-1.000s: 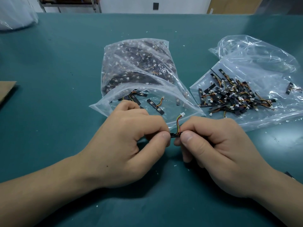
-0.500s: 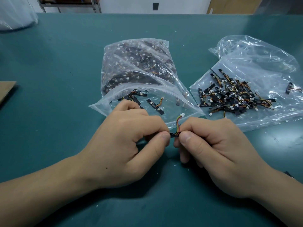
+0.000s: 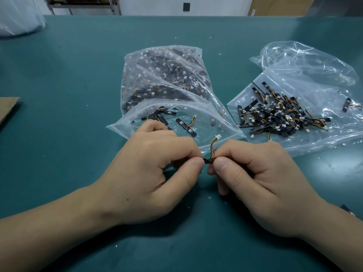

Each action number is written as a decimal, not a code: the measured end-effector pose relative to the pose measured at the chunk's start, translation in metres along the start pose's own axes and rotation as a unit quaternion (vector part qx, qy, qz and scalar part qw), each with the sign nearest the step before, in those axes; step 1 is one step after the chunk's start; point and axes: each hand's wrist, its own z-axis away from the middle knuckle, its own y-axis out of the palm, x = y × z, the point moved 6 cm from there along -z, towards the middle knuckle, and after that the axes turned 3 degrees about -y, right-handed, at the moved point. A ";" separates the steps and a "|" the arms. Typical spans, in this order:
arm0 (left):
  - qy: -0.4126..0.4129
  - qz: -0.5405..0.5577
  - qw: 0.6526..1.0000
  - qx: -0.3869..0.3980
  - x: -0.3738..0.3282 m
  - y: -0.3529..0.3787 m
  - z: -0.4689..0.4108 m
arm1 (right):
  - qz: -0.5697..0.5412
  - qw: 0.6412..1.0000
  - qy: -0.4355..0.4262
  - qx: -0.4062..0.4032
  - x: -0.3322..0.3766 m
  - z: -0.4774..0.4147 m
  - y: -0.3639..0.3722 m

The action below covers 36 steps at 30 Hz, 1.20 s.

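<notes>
Now a small black circuit strip (image 3: 208,160) is being pinched at both ends, just in front of the open mouth of the stuffed plastic bag (image 3: 163,75), low over the green table (image 3: 59,75). The left hand (image 3: 149,177) is curled, its thumb tip (image 3: 193,169) pressed on the strip's left end with the forefinger folded over the top. The right hand (image 3: 261,185) is closed the same way on the other end, its remaining fingers tucked underneath. Only a short middle stretch of the strip is left showing between the two thumbs. From it the red, yellow and green wires (image 3: 213,149) are seen rising to a white connector (image 3: 218,137), which stands free toward the bag's mouth. A bend or a snap of the strip appears to be in hand, though which cannot be told. Trouble could be caused by force applied so close to the wire roots, where a solder joint might be cracked or a lead torn off. With so little of the strip gripped, it could also be flicked out of the pinch and lost among the pile of like strips (image 3: 279,114) on the flattened bag (image 3: 314,75) to the right of the stuffed one.
</notes>
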 end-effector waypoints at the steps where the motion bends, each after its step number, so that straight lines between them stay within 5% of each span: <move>1: 0.000 -0.009 1.000 -0.002 0.000 0.000 0.000 | 0.002 1.000 -0.002 0.001 0.000 0.000 0.000; 36: -0.003 -0.034 0.999 0.011 -0.005 0.001 0.000 | 0.016 0.999 -0.024 0.028 0.004 -0.001 0.001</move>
